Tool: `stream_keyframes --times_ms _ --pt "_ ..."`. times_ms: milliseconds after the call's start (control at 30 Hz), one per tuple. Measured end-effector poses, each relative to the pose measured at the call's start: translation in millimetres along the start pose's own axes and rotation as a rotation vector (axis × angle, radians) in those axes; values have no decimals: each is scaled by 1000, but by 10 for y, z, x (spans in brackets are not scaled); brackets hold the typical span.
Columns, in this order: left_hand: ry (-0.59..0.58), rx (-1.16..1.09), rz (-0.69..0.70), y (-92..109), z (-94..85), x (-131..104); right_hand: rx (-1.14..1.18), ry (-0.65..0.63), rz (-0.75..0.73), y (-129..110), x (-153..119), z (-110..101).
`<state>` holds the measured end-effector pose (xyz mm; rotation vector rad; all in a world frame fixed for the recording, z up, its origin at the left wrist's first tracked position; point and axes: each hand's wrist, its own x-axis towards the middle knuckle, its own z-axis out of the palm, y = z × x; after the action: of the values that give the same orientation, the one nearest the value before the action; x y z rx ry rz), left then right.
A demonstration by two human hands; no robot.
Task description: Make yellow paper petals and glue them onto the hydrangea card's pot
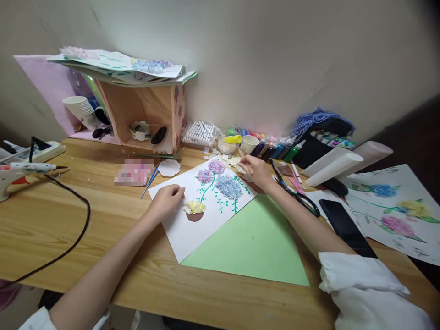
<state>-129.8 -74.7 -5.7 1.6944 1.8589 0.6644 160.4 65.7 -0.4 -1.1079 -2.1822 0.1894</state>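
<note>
A white sheet (185, 233) with pink, purple and blue crumpled-paper flowers (228, 187) and green painted stems lies tilted over a green sheet (254, 243). Yellow paper petals (195, 207) sit above a brown half-round shape on it. My left hand (168, 201) rests on the white sheet's left part, fingers curled together beside the yellow petals; what it holds, if anything, is hidden. At the sheet's far right edge, my right hand (253, 170) has its fingers pinched next to pale yellow paper pieces (234, 161); whether a piece is between them is too small to tell.
Scissors (302, 201), a phone (345, 224) and a painted flower sheet (405, 183) lie right. Paint bottles (280, 149) and bowls (229, 145) stand behind. A glue gun (27, 168) with a black cable is left, a palette (168, 167) and brush (150, 182) nearer the middle.
</note>
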Motion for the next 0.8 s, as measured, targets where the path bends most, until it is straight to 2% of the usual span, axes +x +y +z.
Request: stream_keyframes --times_ms 100,200,300,467,567,633,733,800 --pt "29 -15 -9 7 10 -8 -9 -75 -58 96 46 189" --pt "42 -12 -17 18 14 -11 -26 -66 -15 56 91 368" --pt "53 -6 -24 25 10 -8 -36 -22 33 18 116 446" --pt "64 8 -21 53 6 -27 -26 90 117 72 109 290" --pt "56 19 -31 63 -5 -44 -3 100 138 160 134 143" --pt "137 67 -13 35 -23 -34 -4 86 139 229 165 89" --pt "360 234 64 -69 -55 29 -26 50 117 320 204 114" --pt "398 318 66 -152 -66 84 -37 22 88 355 214 189"
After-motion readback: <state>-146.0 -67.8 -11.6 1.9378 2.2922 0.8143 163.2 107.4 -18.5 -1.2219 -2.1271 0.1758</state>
